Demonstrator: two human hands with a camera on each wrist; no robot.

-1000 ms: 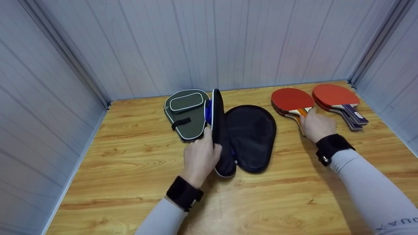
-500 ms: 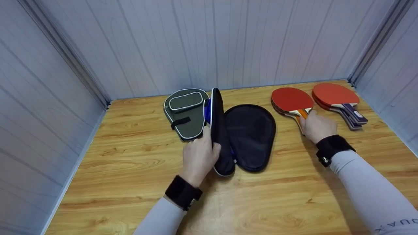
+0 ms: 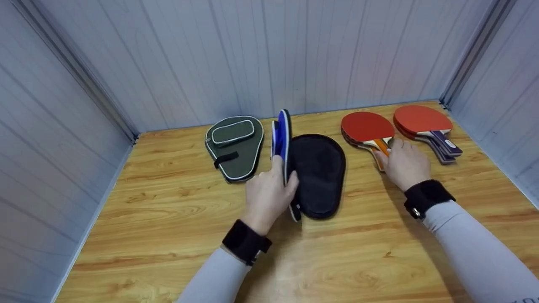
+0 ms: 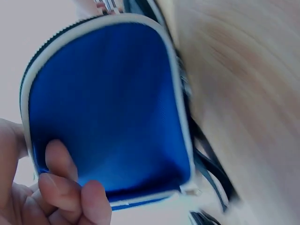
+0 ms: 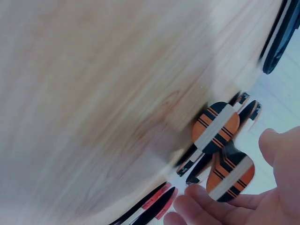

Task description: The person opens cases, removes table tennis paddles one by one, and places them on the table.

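My left hand [image 3: 269, 195] pinches the rim of an unzipped black paddle case [image 3: 286, 126], which stands on edge. Its bright blue lining [image 4: 103, 103] and white piping fill the left wrist view, fingers curled in front of it. Another black case [image 3: 320, 176] lies flat just right of it; I cannot tell whether the two touch. At the right, my right hand [image 3: 406, 164] is at the orange-striped handles [image 5: 216, 127] of a stack of red table tennis paddles [image 3: 367, 126]. In the right wrist view its fingers touch the lower handle end, while the thumb shows apart from it.
A green paddle case [image 3: 236, 147] with white piping and a black strap lies left of the held case. A second stack of red paddles [image 3: 423, 118] with dark blue handles lies at the far right. Panelled walls [image 3: 261, 59] enclose the wooden table [image 3: 177, 235] behind and at both sides.
My left hand and the held case have shifted right, and the case has turned so more blue lining shows. The right hand's thumb has come into sight beside the handles. The head view has shifted slightly.
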